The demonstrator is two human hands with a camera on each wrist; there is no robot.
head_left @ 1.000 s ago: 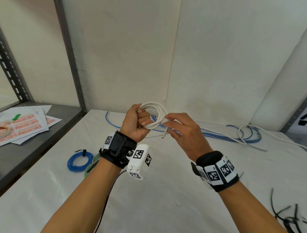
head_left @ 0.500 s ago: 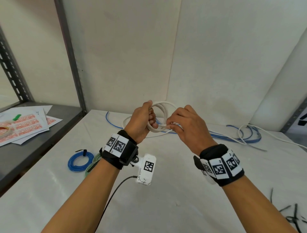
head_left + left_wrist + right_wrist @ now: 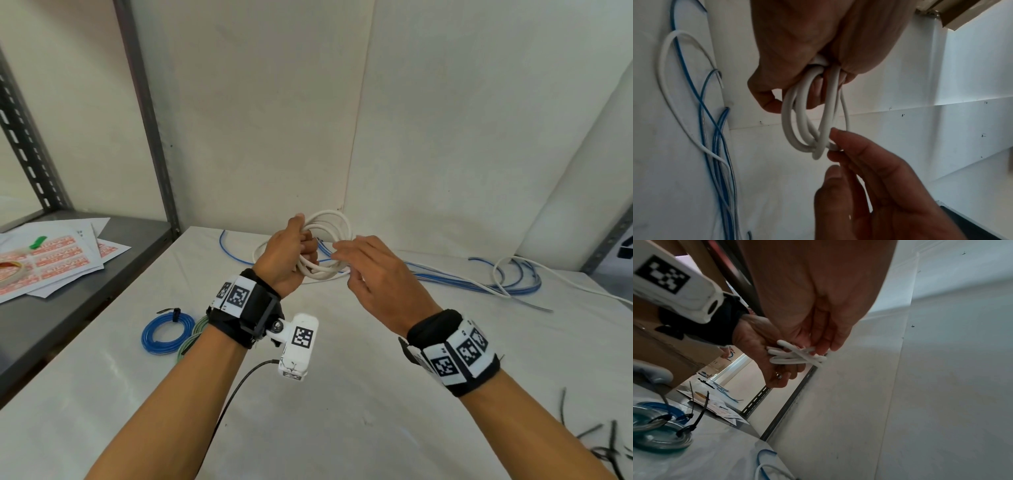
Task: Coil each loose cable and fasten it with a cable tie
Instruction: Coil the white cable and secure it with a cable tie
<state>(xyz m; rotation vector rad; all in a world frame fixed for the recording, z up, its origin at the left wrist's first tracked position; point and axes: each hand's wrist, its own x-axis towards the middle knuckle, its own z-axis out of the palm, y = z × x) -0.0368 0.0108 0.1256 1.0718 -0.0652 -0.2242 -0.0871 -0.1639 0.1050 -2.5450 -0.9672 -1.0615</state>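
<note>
While the left hand (image 3: 286, 255) keeps its fingers curled tight round the white cable (image 3: 330, 224), now wound into a few loops mid-frame above the table (image 3: 342, 394), the right hand (image 3: 380, 274) has relaxed, mostly straight fingers just touching the loops' lower edge, gripping nothing I can make out. So this coil looks wound but has no tie yet. Two tied coils (image 3: 168, 334) sit lower left, loose blue and white cables (image 3: 507, 281) wait right, spare ties (image 3: 603, 442) bottom right.

Bare table (image 3: 342, 394) at lower centre; loose cables (image 3: 479, 284) crowd the right, blue coil (image 3: 164, 334) the left
</note>
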